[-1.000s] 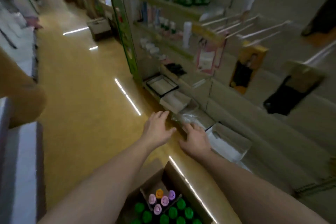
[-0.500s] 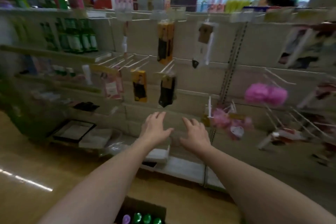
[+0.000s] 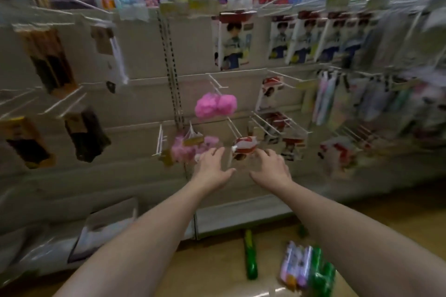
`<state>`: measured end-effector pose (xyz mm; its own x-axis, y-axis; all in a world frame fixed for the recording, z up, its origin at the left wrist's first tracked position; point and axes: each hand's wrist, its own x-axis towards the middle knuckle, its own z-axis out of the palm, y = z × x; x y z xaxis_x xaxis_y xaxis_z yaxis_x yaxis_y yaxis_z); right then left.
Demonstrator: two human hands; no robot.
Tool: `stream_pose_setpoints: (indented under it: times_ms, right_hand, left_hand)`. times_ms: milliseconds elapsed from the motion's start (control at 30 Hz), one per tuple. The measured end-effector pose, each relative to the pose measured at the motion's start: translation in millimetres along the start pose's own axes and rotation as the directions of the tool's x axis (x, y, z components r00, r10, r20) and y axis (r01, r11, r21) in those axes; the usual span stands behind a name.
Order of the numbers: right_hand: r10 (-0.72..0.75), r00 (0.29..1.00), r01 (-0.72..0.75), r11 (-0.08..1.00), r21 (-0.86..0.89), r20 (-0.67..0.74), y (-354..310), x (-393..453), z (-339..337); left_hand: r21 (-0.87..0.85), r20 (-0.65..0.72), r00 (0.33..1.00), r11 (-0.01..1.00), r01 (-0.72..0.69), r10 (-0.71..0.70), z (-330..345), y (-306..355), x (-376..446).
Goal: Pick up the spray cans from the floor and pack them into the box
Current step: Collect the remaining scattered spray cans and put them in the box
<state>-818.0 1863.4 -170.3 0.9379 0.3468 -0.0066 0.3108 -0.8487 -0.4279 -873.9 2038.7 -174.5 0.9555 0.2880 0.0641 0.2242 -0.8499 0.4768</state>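
While both hands, left [image 3: 212, 169] and right [image 3: 271, 167], hover open and empty, next reach down for green cylindrical spray can [image 3: 250, 258] on floor [image 3: 212, 270].

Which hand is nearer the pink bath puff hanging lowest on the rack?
Left. The left hand reaches up just right of and below the pink bath puff, fingertips almost at it; the right hand is farther right, under a red packet.

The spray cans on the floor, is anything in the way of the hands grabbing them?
Nothing visible blocks them. The green can lies alone on bare floor, and the clustered cans lie beside it, under the right forearm. Both the left hand and right hand are open, held up in front of the shelves.
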Motion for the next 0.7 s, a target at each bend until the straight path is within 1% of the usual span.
stream_pose_setpoints:
  times_ms: [100,200,300,400,500,567,700]
  right_hand:
    - [0.071,0.997,-0.071,0.997,-0.009,0.016,60.4,22.2,-5.2]
    - [0.137,0.989,-0.138,0.990,0.009,0.052,115.5,38.6,-0.5]
    - [0.220,0.971,-0.222,0.975,0.009,0.097,168.0,50.5,3.5]
    - [0.322,0.941,-0.326,0.945,0.029,0.101,214.9,58.0,11.8]
    - [0.430,0.895,-0.438,0.897,0.054,0.123,256.4,62.3,28.5]
    - [0.505,0.853,-0.516,0.855,0.057,0.132,283.9,63.0,43.0]
    - [0.670,0.735,-0.678,0.726,0.116,0.100,345.5,60.3,84.5]
  left_hand:
    - [-0.026,0.053,0.999,1.000,-0.005,0.006,45.7,35.9,26.1]
    - [-0.056,0.126,0.992,0.998,0.036,-0.029,89.5,65.0,49.5]
    - [-0.062,0.229,0.972,0.995,0.073,-0.057,130.9,88.2,72.9]
    - [-0.041,0.314,0.948,0.996,0.074,-0.057,171.1,103.7,94.4]
    - [-0.019,0.413,0.910,0.999,0.039,-0.028,212.3,113.4,117.8]
    - [-0.002,0.480,0.877,1.000,-0.017,0.016,244.5,117.3,133.1]
    - [0.002,0.602,0.794,0.995,-0.103,0.081,327.7,119.6,156.6]
